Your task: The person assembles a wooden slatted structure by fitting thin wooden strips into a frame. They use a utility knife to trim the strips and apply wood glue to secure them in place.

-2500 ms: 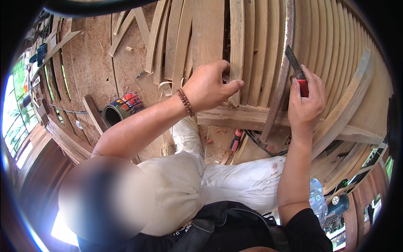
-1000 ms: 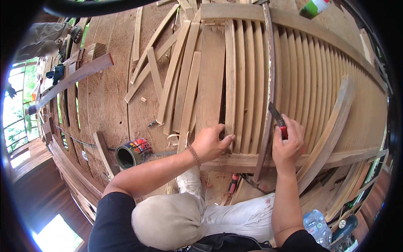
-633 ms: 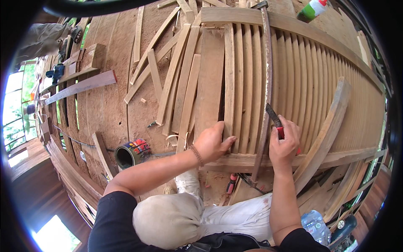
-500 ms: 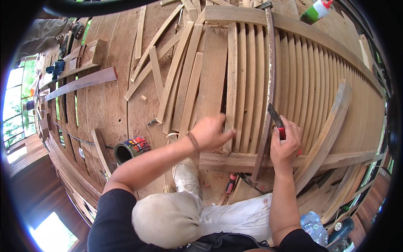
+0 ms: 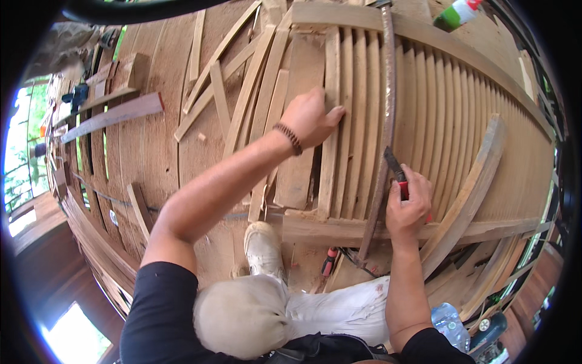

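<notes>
A louvred wooden frame [image 5: 379, 228] lies flat before me, with rows of slanted slats between its rails. My left hand [image 5: 310, 118] is closed at the leftmost slat [image 5: 328, 176], thumb over its face and curled fingers at its left side, partly hidden. Beside that slat lies a wide board [image 5: 296, 176]. My right hand [image 5: 409, 203] grips a red-handled tool with a dark flat end [image 5: 393, 161]; the fist hides much of it, so its exact kind is unclear. The dark end points up and left, close to a rusty bar clamp [image 5: 388, 91] that crosses the frame.
A loose curved wooden piece [image 5: 470, 188] rests across the frame's right part. Several wooden strips [image 5: 247, 91] lie in a pile at the left. A red-and-black handled tool [image 5: 329, 262] is below the frame. A plastic bottle [image 5: 448, 324] stands at lower right.
My left hand has moved up and away along the leftmost slat. My right hand stays nearly in place with its tool. The view has shifted slightly, and my left arm now covers the can.
</notes>
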Demonstrator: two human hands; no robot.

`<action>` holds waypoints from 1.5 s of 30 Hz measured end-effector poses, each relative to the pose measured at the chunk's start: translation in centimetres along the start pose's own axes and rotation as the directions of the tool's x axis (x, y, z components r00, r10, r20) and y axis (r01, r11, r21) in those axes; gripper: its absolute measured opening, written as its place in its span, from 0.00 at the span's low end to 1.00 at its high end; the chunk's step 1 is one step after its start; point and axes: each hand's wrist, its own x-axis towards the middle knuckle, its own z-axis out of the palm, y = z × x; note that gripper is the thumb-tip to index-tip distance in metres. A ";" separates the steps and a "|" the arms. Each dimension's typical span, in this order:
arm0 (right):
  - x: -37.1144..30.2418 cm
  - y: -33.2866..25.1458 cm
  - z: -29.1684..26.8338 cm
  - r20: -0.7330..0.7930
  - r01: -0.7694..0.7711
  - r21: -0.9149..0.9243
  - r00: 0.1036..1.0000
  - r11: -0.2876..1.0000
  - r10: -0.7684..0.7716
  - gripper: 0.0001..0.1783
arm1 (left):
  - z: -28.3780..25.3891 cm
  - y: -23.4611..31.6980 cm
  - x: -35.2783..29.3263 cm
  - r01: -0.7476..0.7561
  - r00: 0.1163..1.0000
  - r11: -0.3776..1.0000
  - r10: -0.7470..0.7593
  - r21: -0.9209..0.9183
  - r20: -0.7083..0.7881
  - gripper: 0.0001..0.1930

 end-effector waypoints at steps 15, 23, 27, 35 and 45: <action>0.1 1.0 0.2 -0.072 0.008 -0.124 0.997 0.992 -0.018 0.20 | -0.8 -4.3 -3.3 0.213 0.977 0.962 -0.210 0.174 -0.031 0.55; 0.1 1.0 0.2 -0.070 0.011 -0.120 0.997 0.993 -0.019 0.19 | -1.9 -4.4 -2.7 0.312 0.946 0.950 -0.314 0.036 0.083 0.48; 0.0 1.0 0.2 -0.076 0.012 -0.119 0.997 0.993 -0.021 0.19 | -2.3 -5.9 -3.2 0.292 0.956 0.952 -0.290 -0.092 0.032 0.46; -0.1 1.0 0.3 -0.074 0.006 -0.102 0.997 0.995 -0.014 0.18 | -1.4 -5.8 -3.1 0.291 0.957 0.947 -0.290 -0.136 0.030 0.50; 0.1 0.8 0.4 -0.067 0.003 -0.110 0.998 0.994 -0.010 0.18 | -1.2 -5.3 -2.9 0.252 0.965 0.967 -0.249 0.029 -0.081 0.51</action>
